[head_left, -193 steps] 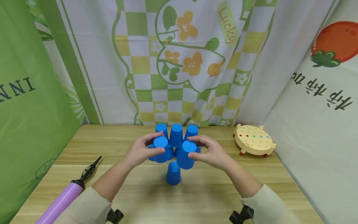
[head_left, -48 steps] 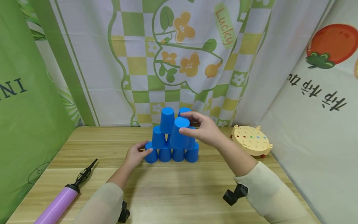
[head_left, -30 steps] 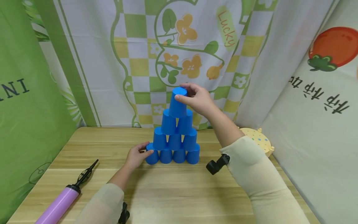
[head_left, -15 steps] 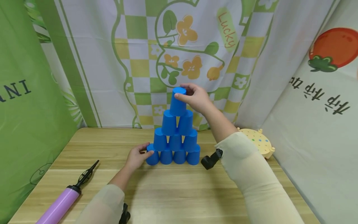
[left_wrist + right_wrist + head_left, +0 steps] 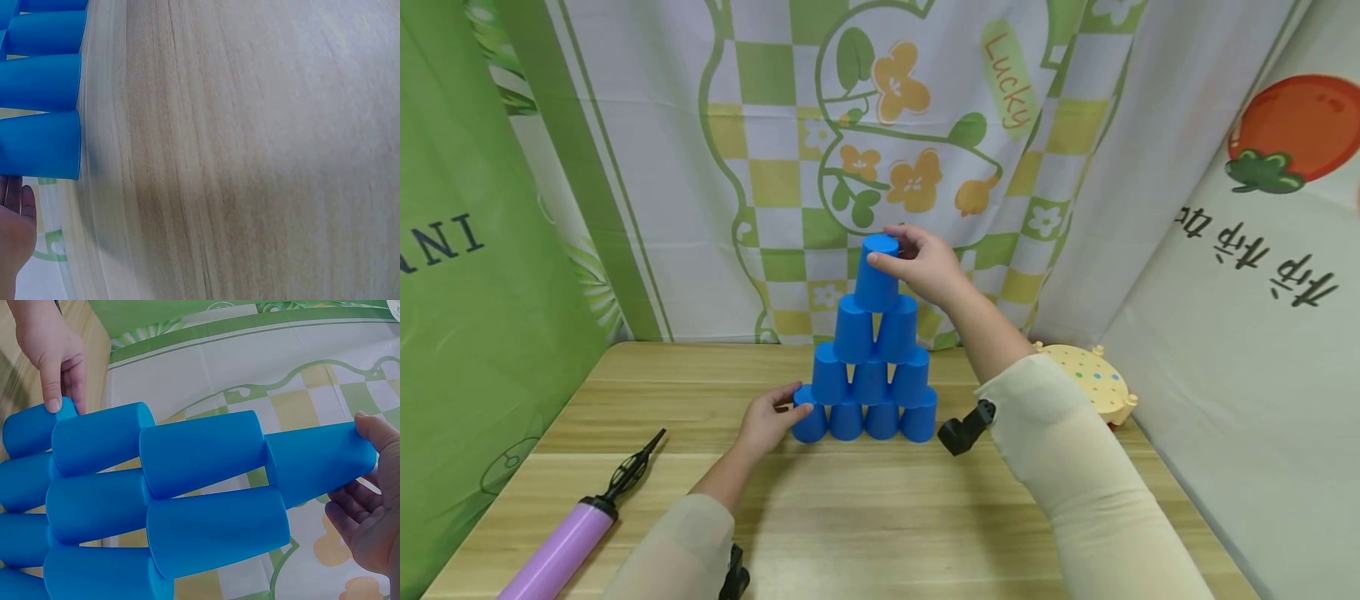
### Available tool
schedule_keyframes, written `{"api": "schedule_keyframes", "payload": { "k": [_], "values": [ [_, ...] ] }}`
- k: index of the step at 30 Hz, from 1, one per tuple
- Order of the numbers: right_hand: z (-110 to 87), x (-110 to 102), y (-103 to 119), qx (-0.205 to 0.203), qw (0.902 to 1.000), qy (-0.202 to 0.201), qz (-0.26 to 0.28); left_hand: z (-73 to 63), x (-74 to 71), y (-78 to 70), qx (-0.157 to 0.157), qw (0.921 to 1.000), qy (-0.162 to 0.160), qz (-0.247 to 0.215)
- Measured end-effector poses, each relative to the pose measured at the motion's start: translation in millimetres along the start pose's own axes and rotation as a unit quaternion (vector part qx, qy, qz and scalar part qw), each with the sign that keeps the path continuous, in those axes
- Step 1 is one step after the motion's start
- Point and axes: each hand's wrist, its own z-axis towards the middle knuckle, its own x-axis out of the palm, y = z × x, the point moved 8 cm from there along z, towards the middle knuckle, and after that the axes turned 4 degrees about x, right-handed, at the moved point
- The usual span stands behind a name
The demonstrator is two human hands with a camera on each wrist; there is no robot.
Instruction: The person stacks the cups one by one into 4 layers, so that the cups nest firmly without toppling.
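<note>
Blue plastic cups, all upside down, form a four-tier pyramid [image 5: 870, 381] on the wooden table. At its peak, the top cup [image 5: 877, 279] stands across the two cups below it, and my right hand [image 5: 927, 265] grips it between thumb and fingers near its base. My left hand [image 5: 770, 423] holds the leftmost bottom cup [image 5: 809, 423], thumb in front and fingers behind. The right wrist view shows the left thumb [image 5: 51, 387] pressed on that cup's upper end. In the left wrist view, bottom-row cups [image 5: 37, 81] line the left edge, with part of the left hand [image 5: 14, 231] below.
A purple hand pump [image 5: 561, 546] with a black nozzle lies at the table's left. A round cream pegboard-like toy [image 5: 1093, 379] with short legs sits at the back right, partly behind the right sleeve. A patterned curtain [image 5: 775, 125] hangs behind the table.
Both hands earlier held cups over a lower stack. The right hand then raised one cup from before the third tier to the peak. The left hand stays at the bottom left; almost nothing moved lately.
</note>
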Motion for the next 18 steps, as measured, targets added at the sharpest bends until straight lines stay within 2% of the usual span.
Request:
{"api": "schedule_keyframes", "payload": {
  "k": [11,18],
  "values": [
    [-2.9,-3.9,-7.6,-0.003,1.0000,0.001,0.007,-0.1,-1.4,0.8,-0.001,1.0000,-0.003,0.000],
    [-6.4,-9.7,-24.0,0.005,1.0000,-0.002,0.006,0.1,-3.1,1.5,-0.005,0.9998,0.019,0.003]
  ]
}}
